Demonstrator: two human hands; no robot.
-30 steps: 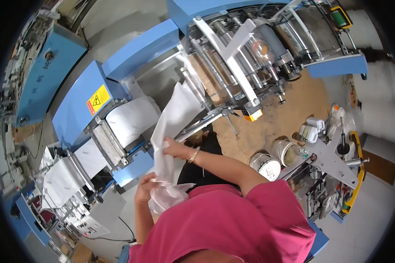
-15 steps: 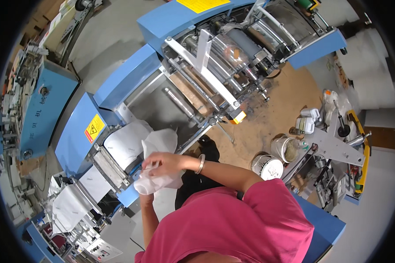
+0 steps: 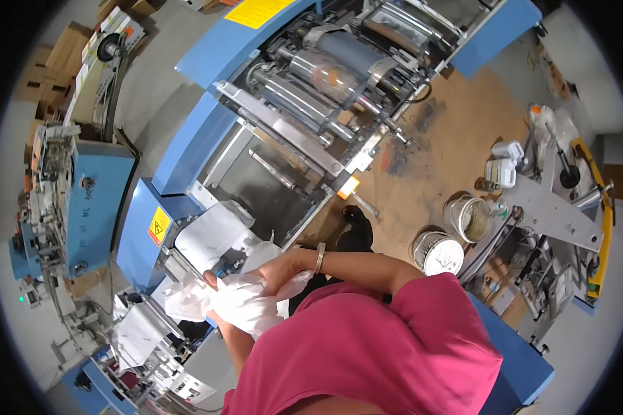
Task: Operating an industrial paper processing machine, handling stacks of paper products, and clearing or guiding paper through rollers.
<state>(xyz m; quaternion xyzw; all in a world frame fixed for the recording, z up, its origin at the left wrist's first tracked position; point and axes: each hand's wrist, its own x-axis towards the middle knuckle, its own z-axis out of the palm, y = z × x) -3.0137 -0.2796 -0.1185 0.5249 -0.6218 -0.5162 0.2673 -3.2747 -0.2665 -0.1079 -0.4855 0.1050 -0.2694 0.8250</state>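
A thin white sheet (image 3: 242, 304) is bunched in front of me, crumpled between my two hands; whether it is paper or plastic film I cannot tell. My right hand (image 3: 277, 272) is closed on its upper right part, a pale bracelet at the wrist. Most of my left hand (image 3: 210, 279) is covered by the sheet; a fingertip shows at its upper edge, gripping it. Just beyond my hands, a white web (image 3: 211, 235) runs over a roller of the blue machine (image 3: 137, 242).
The machine's frame holds metal rollers (image 3: 284, 90) and a grey bar (image 3: 280, 128) across it. At right stand a white-lidded bucket (image 3: 443, 256), an open bucket (image 3: 472, 220) and white jugs (image 3: 502, 171) on the brown floor (image 3: 422, 166). Another blue machine (image 3: 97, 200) stands at left.
The sheet has gone from a loosely rolled bundle to a crumpled, more spread-out one. My right hand has shifted right and grips it. The whole view has turned slightly.
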